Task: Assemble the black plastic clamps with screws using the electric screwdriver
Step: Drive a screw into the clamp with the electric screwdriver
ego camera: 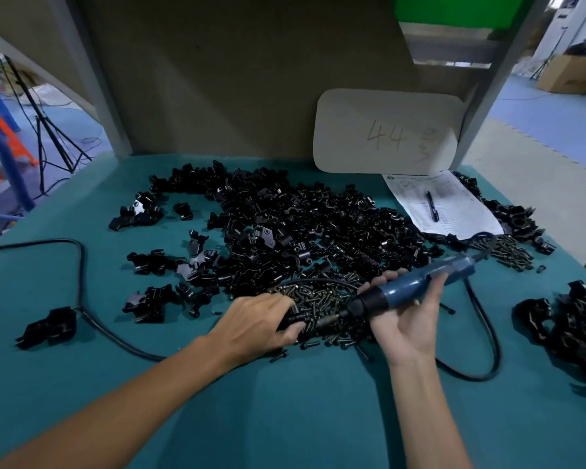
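Both hands grasp: left hand (257, 321) fingers on a black clamp (292, 319), right hand (406, 321) fingers round the electric screwdriver (416, 286).

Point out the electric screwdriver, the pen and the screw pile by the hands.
electric screwdriver (416, 286): head view, blue barrel.
pen (432, 206): head view, middle of shaft.
screw pile (322, 301): head view, middle of heap.

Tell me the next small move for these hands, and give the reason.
Probably ease the electric screwdriver leftward until its bit meets the black clamp. The right hand grips the tool with its tip aimed at that clamp, which the left hand holds on the screw pile. Whether a screw already sits in it is hidden.
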`<state>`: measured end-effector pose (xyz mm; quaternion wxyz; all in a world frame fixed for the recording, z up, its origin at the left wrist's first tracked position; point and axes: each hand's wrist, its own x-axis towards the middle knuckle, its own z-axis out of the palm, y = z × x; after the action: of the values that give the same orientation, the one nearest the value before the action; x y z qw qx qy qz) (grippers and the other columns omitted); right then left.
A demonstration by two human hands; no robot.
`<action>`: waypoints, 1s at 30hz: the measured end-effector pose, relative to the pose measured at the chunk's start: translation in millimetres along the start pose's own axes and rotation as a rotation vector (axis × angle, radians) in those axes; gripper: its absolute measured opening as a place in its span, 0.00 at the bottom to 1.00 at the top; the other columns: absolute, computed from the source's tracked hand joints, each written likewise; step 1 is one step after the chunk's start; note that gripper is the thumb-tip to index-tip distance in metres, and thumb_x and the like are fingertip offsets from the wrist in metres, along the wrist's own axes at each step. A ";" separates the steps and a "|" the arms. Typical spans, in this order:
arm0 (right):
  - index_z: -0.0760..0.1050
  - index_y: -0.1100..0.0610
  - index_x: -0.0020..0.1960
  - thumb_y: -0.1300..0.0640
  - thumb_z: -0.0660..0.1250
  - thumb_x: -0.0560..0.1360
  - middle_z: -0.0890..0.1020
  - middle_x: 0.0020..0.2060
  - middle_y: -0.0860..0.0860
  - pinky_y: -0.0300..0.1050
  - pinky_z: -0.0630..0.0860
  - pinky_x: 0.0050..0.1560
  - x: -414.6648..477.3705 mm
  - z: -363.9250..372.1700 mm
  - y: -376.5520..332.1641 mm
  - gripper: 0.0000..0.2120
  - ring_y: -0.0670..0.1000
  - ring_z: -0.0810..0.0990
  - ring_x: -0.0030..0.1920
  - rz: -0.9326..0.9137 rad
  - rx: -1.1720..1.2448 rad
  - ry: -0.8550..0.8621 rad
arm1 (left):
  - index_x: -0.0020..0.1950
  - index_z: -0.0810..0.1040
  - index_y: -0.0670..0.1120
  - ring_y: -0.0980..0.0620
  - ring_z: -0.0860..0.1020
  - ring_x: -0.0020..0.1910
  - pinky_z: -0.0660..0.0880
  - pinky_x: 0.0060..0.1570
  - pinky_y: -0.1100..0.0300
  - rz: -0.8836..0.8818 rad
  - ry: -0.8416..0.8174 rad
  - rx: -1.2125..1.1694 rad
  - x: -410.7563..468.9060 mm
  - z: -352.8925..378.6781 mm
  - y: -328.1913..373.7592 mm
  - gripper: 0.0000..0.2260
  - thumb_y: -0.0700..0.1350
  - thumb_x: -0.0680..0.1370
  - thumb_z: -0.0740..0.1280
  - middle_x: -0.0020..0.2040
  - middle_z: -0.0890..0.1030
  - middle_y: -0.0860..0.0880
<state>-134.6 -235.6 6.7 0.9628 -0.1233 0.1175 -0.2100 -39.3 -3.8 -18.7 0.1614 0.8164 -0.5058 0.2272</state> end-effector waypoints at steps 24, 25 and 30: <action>0.79 0.54 0.49 0.40 0.78 0.68 0.79 0.48 0.52 0.56 0.66 0.73 1.5 -8.7 7.7 0.20 0.53 0.77 0.53 -0.031 -0.064 -0.073 | 0.44 0.78 0.44 0.52 0.75 0.29 0.68 0.23 0.60 0.011 -0.019 0.005 2.1 -1.6 0.3 0.18 0.56 0.80 0.58 0.33 0.78 0.52; 0.78 0.54 0.49 0.40 0.77 0.69 0.79 0.47 0.52 0.59 0.69 0.71 1.0 -8.5 7.5 0.20 0.54 0.79 0.52 -0.027 -0.076 -0.089 | 0.44 0.78 0.43 0.52 0.75 0.29 0.68 0.23 0.60 0.013 -0.017 0.005 2.1 -1.5 0.2 0.18 0.56 0.80 0.58 0.33 0.78 0.52; 0.77 0.54 0.49 0.39 0.72 0.73 0.80 0.46 0.54 0.62 0.76 0.63 2.0 -7.9 9.1 0.18 0.56 0.81 0.50 -0.022 -0.094 -0.092 | 0.44 0.78 0.43 0.52 0.75 0.29 0.69 0.22 0.60 0.014 -0.026 0.015 0.9 -1.5 0.5 0.19 0.57 0.80 0.58 0.33 0.78 0.52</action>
<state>-131.6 -230.0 -3.7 0.9579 -0.1794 0.0814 -0.2088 -39.6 -3.9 -17.0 0.1471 0.8168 -0.5120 0.2217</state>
